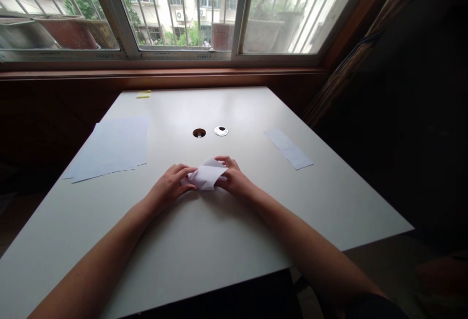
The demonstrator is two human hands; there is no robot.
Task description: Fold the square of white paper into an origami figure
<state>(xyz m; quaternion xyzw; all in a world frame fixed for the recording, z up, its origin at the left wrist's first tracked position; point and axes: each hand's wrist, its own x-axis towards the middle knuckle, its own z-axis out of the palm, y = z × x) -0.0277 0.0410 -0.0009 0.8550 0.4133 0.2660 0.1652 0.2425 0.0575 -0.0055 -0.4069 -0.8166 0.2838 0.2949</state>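
A folded piece of white paper [208, 174] is held between my two hands, low over the middle of the white table. My left hand [174, 180] grips its left end, thumb below and fingers above. At the other end my right hand [234, 176] is closed on the paper, with some fingertips hidden behind it. One flap stands out toward the upper right, and the paper's underside is out of sight.
Several loose white sheets [113, 148] lie on the table's left side. A creased paper strip [288, 149] rests at the right. Beyond my hands are a round cable hole [199, 133] and its cover [221, 131]. Yellow sticky notes [144, 94] lie near the far edge.
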